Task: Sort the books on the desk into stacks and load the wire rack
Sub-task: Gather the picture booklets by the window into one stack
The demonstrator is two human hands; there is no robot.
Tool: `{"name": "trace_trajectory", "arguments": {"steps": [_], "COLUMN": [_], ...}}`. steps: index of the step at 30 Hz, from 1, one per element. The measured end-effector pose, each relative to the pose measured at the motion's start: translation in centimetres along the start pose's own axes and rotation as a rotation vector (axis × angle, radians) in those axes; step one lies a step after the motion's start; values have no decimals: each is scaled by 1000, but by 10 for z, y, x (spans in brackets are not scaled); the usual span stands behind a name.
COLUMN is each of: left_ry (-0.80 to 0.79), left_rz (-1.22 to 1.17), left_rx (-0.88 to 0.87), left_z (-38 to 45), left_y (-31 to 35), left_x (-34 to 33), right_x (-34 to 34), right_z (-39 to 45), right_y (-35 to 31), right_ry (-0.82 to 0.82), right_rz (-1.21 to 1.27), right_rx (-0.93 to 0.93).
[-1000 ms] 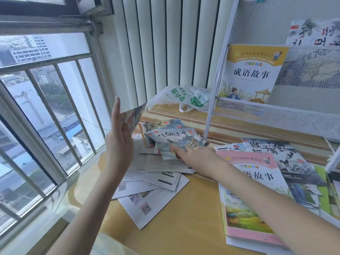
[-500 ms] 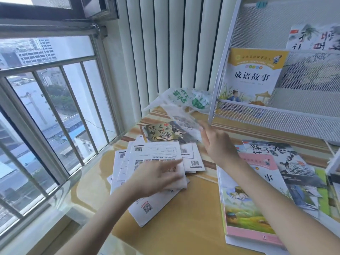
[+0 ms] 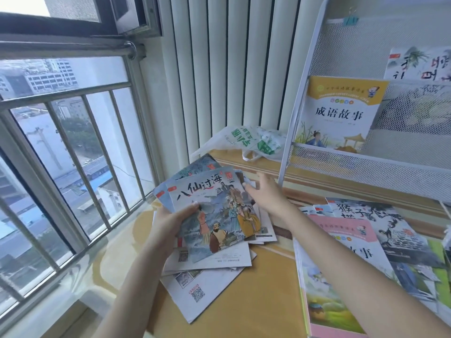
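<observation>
Head view: the left hand [image 3: 168, 228] grips a few thin picture books [image 3: 210, 211] above the pile on the desk [image 3: 266, 289]. The right hand [image 3: 266, 193] is open, fingers just beside their far edge. The wire rack [image 3: 366, 164] stands further right, nearer that hand

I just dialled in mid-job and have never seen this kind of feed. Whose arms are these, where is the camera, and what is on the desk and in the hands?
There is no robot: the single view comes from a camera on a person's head, looking down. The left hand holds a fanned bunch of thin picture booklets. The right hand reaches forward with straight fingers, holding nothing. White back-cover booklets lie on the yellow desk, with a pink-covered storybook to the right. The white wire rack already holds a yellow-topped storybook.
</observation>
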State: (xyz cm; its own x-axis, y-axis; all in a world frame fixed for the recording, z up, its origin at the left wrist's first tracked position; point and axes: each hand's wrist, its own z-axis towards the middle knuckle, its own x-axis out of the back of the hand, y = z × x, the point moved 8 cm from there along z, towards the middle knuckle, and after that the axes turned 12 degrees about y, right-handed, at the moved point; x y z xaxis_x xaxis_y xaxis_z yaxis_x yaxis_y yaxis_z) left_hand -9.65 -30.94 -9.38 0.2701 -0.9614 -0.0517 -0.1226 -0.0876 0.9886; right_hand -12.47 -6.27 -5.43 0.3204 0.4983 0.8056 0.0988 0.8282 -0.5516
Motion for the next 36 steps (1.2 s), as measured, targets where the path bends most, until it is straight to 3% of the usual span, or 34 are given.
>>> {"name": "trace_trajectory", "arguments": {"steps": [2,7,11,13,17,19,21,23,30,33,36], "left_ry": [60,121,109,102,116,116,115,126,201,220,176], "left_rz": [63,202,133,93,18,9,-6,-21,-63,-109,-125], "left_rx": [-89,-275,-269,-260,-207,-193,-158,-127,-29,-14,-54], "left_z": [2,4,3,4,8,10,12,13,12,12,11], "left_y": [6,9,10,10,9,8,3,0,1,1,4], "left_x": [3,7,6,6,8,7,7,8,11,16,13], "right_x": [-15,-28,-31,-25,35,57,67,66,-9,-42,-58], "right_z": [14,23,29,24,-5,-17,-26,-28,-26,-48,-63], "right_y": [13,26,41,30,-9,-20,-19,-15,-17,-45,-51], "right_ry": [-19,135,178,317,780,898,925,831,92,-366,-540], "right_rz": [-91,-253,-80,-29,309,532,766,947,1146,1073,854], "right_rx": [-142,-150,-316,-250,2,116,105,12,-508,-544,-475]}}
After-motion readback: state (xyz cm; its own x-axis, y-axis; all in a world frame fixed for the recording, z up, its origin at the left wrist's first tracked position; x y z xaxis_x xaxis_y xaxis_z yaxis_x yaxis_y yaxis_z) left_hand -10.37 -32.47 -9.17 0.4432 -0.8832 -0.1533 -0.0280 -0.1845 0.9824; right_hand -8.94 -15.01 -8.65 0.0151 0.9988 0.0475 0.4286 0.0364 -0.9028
